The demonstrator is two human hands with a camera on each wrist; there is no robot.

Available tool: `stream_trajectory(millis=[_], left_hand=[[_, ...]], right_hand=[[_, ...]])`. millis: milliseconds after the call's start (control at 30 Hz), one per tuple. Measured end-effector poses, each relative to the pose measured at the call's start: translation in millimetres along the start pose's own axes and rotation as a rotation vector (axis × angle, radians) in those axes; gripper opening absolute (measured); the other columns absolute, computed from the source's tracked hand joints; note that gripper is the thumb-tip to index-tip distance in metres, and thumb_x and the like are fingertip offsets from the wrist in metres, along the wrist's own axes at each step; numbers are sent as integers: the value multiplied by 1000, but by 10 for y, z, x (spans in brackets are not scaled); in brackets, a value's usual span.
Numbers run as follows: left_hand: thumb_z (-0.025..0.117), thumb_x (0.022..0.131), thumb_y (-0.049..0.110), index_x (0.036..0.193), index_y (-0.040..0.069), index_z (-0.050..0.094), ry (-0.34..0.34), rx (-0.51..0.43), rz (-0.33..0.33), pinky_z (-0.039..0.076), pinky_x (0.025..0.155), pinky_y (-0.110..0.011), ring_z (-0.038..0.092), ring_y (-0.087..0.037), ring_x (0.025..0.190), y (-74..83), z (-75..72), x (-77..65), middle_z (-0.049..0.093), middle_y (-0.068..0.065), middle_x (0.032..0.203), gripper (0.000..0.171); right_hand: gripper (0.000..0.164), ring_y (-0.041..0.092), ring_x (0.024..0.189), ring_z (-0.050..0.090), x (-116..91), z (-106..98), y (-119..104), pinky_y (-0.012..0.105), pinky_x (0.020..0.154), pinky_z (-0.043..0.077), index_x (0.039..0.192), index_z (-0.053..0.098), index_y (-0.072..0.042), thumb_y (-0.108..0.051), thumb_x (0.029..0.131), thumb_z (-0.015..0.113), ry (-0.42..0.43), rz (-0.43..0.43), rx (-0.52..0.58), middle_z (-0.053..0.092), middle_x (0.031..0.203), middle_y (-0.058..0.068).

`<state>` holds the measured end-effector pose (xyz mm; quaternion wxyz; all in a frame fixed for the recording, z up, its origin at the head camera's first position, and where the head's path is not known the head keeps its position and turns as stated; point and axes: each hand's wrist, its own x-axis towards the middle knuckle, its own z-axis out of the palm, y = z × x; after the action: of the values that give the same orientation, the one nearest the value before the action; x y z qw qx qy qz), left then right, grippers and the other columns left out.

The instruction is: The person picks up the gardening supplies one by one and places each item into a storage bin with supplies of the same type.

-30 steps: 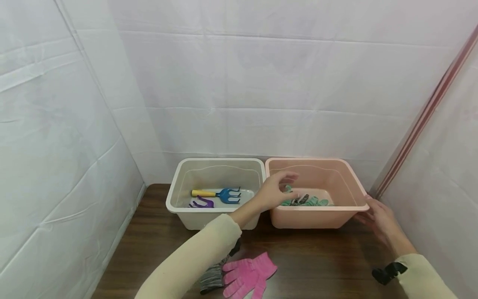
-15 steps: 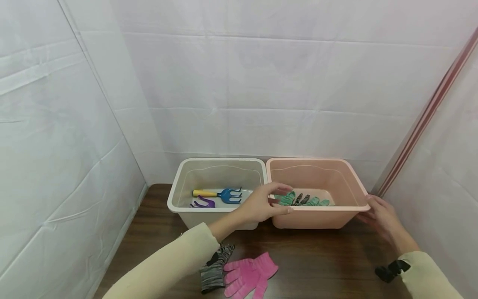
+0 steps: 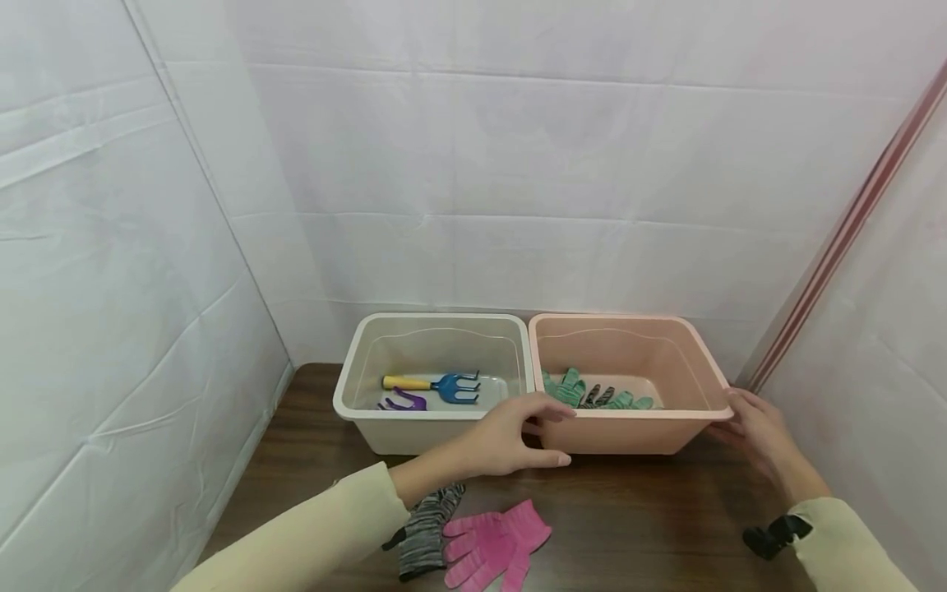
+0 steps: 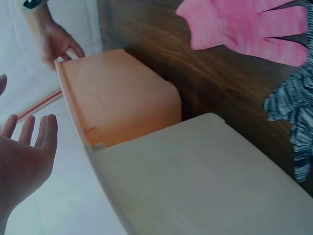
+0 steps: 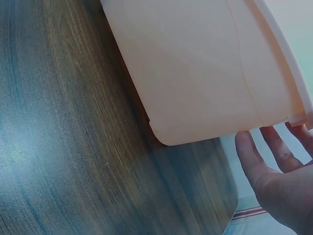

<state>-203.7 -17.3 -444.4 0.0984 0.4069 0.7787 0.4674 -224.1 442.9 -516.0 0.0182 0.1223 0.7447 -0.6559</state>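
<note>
My left hand (image 3: 503, 440) hovers in front of where the two bins meet, its fingers spread and holding nothing; in the left wrist view the hand (image 4: 24, 164) appears at the left edge. At the right front corner of the pink bin (image 3: 621, 432), my right hand (image 3: 758, 432) rests against the bin below its rim, fingertips touching the side in the right wrist view. Inside that bin lie green gloves (image 3: 570, 386) and dark striped glove fingers (image 3: 598, 396). A pink glove (image 3: 491, 543) and a grey-black glove (image 3: 427, 538) lie on the table in front.
Left of the pink bin, against it, stands a white bin (image 3: 436, 432). It holds a blue hand rake (image 3: 453, 388) with a yellow handle and a purple pronged tool (image 3: 407, 400). White sheeting (image 3: 473, 164) closes off the back and sides of the wooden table (image 3: 629, 518).
My left hand has withdrawn from over the pink bin, moving left and toward me, bringing the gloves inside into view. The right hand has stayed at the bin's corner.
</note>
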Motion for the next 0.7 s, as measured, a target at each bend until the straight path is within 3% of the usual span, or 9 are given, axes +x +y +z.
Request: stream_trajectory(millis=[100, 200, 300, 367, 500, 600, 700], left_hand=[[85, 94, 29, 142, 16, 64, -18, -17, -3, 55, 102, -32, 59, -7, 124, -43, 4, -78, 64, -3, 140, 54], [86, 93, 28, 141, 14, 64, -25, -31, -20, 56, 101, -31, 58, -5, 124, -91, 7, -155, 64, -4, 140, 55], [86, 92, 28, 140, 15, 64, -35, -28, -31, 56, 101, -29, 58, -5, 126, -153, 29, -221, 65, 2, 137, 55], [87, 92, 28, 139, 17, 65, -39, -26, -35, 55, 100, -28, 59, -5, 126, -212, 51, -263, 66, 7, 135, 53], [88, 91, 28, 137, 19, 66, -37, -32, -52, 56, 100, -28, 62, -11, 126, -322, 89, -336, 67, 10, 133, 51], [88, 90, 26, 136, 18, 67, -32, -49, -83, 55, 100, -28, 62, -14, 125, -398, 111, -396, 66, 10, 132, 51], [88, 90, 23, 135, 17, 68, -32, -54, -99, 56, 100, -28, 63, -12, 123, -492, 150, -456, 66, 9, 129, 50]], right_hand=[[81, 6, 94, 72, -10, 5, -4, 48, 98, 59, 163, 18, 10, -46, 112, 48, -1, -2, 32, 39, 153, 36], [74, 8, 93, 73, -26, 6, -8, 45, 92, 61, 159, 28, 10, -42, 112, 52, -7, -12, 75, 62, 128, 14], [65, 8, 93, 73, -37, -3, 5, 44, 90, 62, 154, 38, 7, -39, 111, 54, -4, -14, 111, 66, 108, -11], [61, 6, 94, 72, -34, -6, 17, 44, 91, 62, 153, 40, 6, -38, 112, 52, -8, -23, 94, 65, 108, -14], [67, 4, 95, 71, -30, -6, 23, 44, 93, 61, 157, 35, 7, -41, 112, 50, 2, -24, 45, 63, 115, -9], [72, 3, 96, 70, -30, 0, 22, 44, 94, 61, 160, 29, 8, -43, 112, 49, 8, -14, 41, 59, 132, 13], [75, 1, 96, 69, -26, 11, 24, 44, 95, 60, 162, 26, 8, -44, 113, 47, 11, -9, 22, 39, 153, 31]])
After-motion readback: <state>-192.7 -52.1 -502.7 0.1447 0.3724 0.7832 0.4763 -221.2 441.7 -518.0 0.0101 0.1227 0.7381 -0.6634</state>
